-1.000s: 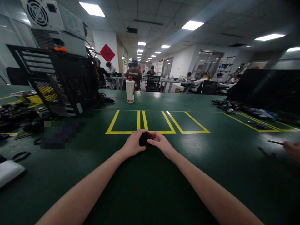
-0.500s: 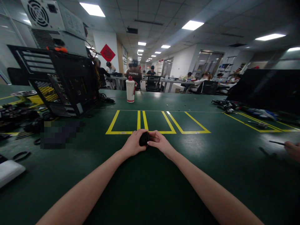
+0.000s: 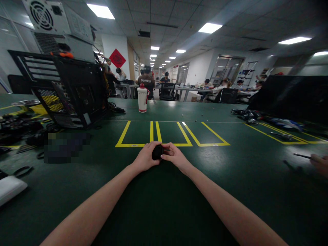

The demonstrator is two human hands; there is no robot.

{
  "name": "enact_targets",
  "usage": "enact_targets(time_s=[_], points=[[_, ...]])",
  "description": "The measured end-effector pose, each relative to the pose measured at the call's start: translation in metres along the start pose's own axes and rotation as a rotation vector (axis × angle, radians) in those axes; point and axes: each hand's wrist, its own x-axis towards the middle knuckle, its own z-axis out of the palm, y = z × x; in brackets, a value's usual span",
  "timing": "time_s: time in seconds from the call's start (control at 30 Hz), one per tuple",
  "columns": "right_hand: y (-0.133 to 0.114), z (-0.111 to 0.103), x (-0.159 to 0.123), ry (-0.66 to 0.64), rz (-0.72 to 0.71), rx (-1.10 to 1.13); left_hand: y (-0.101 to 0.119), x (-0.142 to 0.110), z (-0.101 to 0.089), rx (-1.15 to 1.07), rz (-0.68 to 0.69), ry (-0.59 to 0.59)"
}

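A small black rounded object (image 3: 156,152) is held between my two hands, just in front of the yellow tape outlines on the green table. Its kind is not clear, since fingers cover much of it. My left hand (image 3: 146,158) curls around its left side, with the thumb along the near edge. From the right, my right hand (image 3: 175,157) pinches its edge with thumb and fingertips. Yellow tape (image 3: 171,145) lies right beyond my fingers.
A black computer case (image 3: 77,92) with a power supply (image 3: 48,20) on top stands at left. A white bottle (image 3: 142,99) stands farther back. Cables (image 3: 20,126) lie at far left. At the right edge, another person's hand (image 3: 320,164) holds a thin dark tool.
Both my hands and the black object stay in nearly the same place. The other person's hand at the right edge has shifted slightly.
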Motion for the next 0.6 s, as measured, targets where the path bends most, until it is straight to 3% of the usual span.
enact_targets(time_s=[0.23, 0.47, 0.6], points=[[-0.0011, 0.0017, 0.0008, 0.079, -0.003, -0.04, 0.0007, -0.0003, -0.0002, 0.002, -0.002, 0.0], [-0.0005, 0.0004, -0.0015, 0.004, -0.01, -0.009, 0.0003, 0.0002, 0.0, -0.011, -0.009, -0.008], [-0.0002, 0.0015, -0.0009, 0.047, -0.044, -0.034, 0.0001, 0.0001, 0.0001, -0.008, -0.026, -0.008]])
